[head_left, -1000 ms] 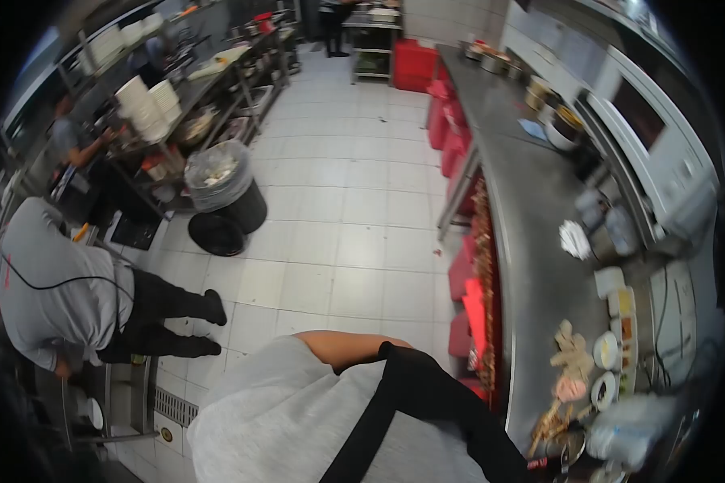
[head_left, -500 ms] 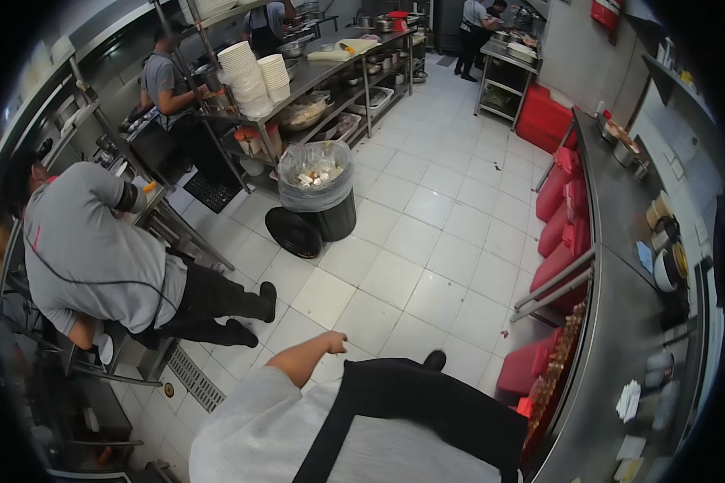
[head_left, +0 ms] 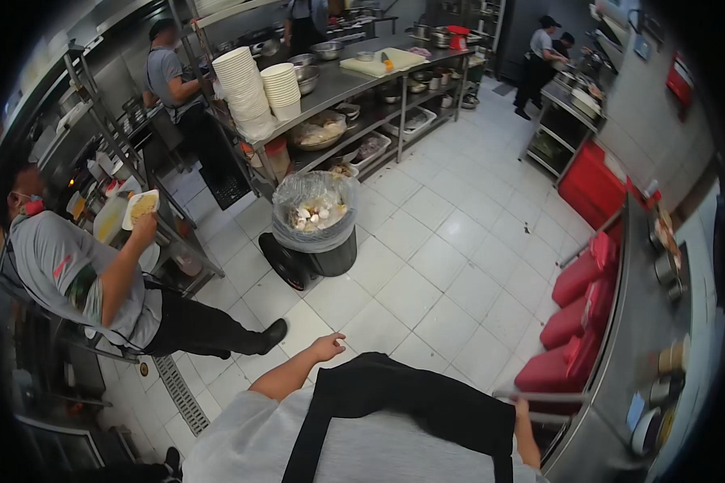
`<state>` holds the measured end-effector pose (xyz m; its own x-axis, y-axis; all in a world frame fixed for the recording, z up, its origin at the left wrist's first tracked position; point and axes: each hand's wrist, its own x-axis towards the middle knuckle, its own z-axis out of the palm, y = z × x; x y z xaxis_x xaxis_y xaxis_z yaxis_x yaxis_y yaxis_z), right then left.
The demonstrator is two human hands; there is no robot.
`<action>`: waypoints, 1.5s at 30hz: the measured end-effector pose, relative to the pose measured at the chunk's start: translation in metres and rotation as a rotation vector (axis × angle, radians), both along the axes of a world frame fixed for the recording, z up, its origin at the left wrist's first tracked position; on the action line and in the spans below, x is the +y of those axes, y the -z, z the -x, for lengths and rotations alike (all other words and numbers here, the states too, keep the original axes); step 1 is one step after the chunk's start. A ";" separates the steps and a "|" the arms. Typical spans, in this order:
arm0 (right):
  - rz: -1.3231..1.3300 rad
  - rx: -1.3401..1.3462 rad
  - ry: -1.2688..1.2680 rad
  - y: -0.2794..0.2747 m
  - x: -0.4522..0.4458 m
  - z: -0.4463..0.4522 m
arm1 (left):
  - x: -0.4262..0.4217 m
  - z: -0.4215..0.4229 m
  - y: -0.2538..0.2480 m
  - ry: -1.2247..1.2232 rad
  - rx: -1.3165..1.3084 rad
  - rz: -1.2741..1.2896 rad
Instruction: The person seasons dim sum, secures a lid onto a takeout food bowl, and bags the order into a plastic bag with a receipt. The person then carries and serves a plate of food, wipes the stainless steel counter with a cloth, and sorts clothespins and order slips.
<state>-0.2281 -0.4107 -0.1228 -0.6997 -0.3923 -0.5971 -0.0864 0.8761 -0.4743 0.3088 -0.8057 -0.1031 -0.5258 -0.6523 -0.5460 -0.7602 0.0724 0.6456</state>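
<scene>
My left hand (head_left: 328, 348) is held out over the tiled floor (head_left: 379, 322), in front of the black apron (head_left: 411, 390). A finger points outward and nothing is in the hand. At the right side of the apron, part of my right hand (head_left: 522, 409) shows beside a metal rail (head_left: 540, 396) of the counter. Its fingers are too small and partly hidden to read. Ahead of my left hand stands a black bin (head_left: 334, 256) lined with a clear bag (head_left: 314, 201) holding scraps.
At left, a person (head_left: 97, 278) holds a plate of food (head_left: 142, 209). Another person (head_left: 169, 80) stands beyond the shelves. Stacked bowls (head_left: 235, 84) sit on the steel table (head_left: 330, 88). Red bins (head_left: 552, 366) line the right counter (head_left: 620, 378). A dark lid (head_left: 280, 262) leans by the bin.
The view has turned rightward. My left arm has come out from beside the body, and my right hand has appeared. The person at left has straightened and now holds up a plate.
</scene>
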 end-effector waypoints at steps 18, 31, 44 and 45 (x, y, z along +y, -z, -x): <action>0.141 -0.185 -0.529 0.023 -0.576 0.159 | -0.442 0.450 -0.295 0.595 1.258 1.674; -0.068 -0.193 -0.319 -0.008 -0.858 0.416 | -0.694 0.565 -0.287 0.748 1.170 1.511; 0.106 -0.141 -0.645 -0.025 -1.179 0.368 | -1.098 0.443 -0.325 -1.171 1.734 0.407; 0.055 -0.151 -0.669 -0.022 -1.184 0.365 | -1.150 0.412 -0.285 -1.510 1.685 0.231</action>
<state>-0.5929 -1.5952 -0.1011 -0.2073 -0.7435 -0.6358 -0.5298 0.6317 -0.5659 -0.1033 -1.9560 0.1821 0.4948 -0.8531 -0.1659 0.7263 0.3010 0.6180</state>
